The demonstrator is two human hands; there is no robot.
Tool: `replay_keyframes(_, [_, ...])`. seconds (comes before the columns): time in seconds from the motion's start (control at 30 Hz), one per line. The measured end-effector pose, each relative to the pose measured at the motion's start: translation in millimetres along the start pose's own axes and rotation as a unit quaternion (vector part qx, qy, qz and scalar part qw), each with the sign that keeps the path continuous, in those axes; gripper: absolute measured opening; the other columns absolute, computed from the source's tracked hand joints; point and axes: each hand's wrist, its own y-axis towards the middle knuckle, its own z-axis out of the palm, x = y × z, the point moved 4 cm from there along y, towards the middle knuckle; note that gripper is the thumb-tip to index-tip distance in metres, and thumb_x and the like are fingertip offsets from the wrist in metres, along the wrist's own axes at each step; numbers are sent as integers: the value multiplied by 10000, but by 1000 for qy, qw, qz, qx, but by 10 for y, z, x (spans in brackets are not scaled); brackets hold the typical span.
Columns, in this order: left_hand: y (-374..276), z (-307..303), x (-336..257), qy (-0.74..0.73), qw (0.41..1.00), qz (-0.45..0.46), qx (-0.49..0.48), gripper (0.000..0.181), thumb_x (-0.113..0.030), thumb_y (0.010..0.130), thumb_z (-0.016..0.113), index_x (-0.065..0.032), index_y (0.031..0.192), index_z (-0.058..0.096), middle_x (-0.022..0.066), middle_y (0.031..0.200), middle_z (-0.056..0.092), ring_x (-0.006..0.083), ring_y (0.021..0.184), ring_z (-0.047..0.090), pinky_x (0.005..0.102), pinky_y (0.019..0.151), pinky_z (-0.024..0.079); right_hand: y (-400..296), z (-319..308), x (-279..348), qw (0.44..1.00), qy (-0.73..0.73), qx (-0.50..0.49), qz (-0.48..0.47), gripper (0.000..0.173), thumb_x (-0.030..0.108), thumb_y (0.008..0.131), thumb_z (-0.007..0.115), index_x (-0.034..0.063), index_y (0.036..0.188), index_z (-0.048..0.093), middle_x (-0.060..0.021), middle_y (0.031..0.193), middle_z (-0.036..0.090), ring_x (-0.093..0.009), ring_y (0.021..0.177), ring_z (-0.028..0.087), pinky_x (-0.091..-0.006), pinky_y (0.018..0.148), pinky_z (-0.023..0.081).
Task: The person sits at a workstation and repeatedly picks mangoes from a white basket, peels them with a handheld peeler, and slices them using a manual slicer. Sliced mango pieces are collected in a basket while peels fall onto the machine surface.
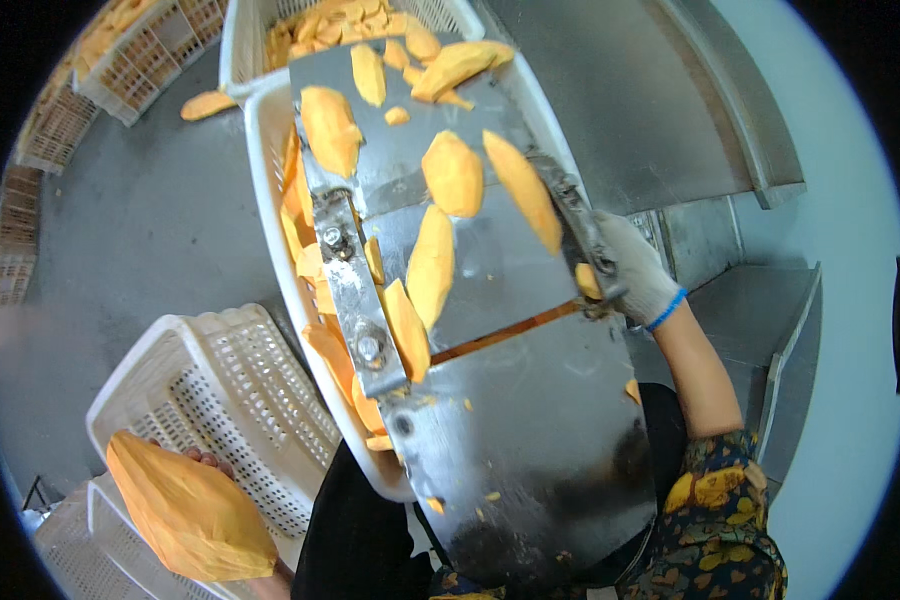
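Note:
In my left hand, at the lower left, is a large peeled sweet potato; most of the hand is hidden behind it. A metal slicing board slopes away from my lap over a white plastic crate, with a narrow slot across its middle. My right hand, in a white knitted glove, grips the board's right side rail; its fingertips are hidden. Several orange slices lie on the board, among them an oval slice and a long slice. A bolted metal bar runs along the left side.
Cut slices fill the crate's left side. Another white crate of slices stands beyond. An open white crate sits at my left, and filled crates line the far left. One slice lies on the grey floor.

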Motion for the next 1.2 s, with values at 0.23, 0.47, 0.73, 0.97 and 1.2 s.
replay_keyframes(0.23, [-711,1945,-329,114,983,57,133,698,-527,937,449,-50,1437,350,169,1407,451,305,1267,480,449,1050,416,-1436,-480,510,843,481,-118,-209,679,231,785,776,65,1371,477,-171,1381,501,-296,1262,503,-438,998,454])
replay_keyframes(0.47, [-1274,3374,893,275,941,-41,196,592,-468,980,441,-35,1382,406,127,1323,537,223,1224,519,365,1055,399,-2311,-120,812,764,617,-110,-154,981,265,646,891,20,1436,363,-201,1421,409,-321,1335,397,-451,1077,363])
replay_keyframes(0.73, [-1052,3389,958,534,792,130,265,376,-192,863,617,10,1171,539,125,830,619,203,730,611,322,672,495,-2343,-60,421,949,19,-261,-174,742,362,680,799,219,1340,491,-191,1315,439,-432,1218,395,-534,965,425])
replay_keyframes(0.97, [-887,3520,574,498,833,150,190,373,-152,829,634,41,1135,542,109,866,610,167,749,594,311,670,493,-1865,-211,941,933,-23,-293,-209,765,317,634,834,136,1299,503,-173,1243,518,-394,1129,495,-504,923,435])
replay_keyframes(1.2, [-849,3545,437,513,803,232,196,385,-161,838,664,30,1149,540,110,894,607,169,770,591,313,681,497,-1301,-269,1186,933,9,-301,-195,662,282,666,816,112,1250,556,-151,1236,554,-374,1160,507,-451,957,456])
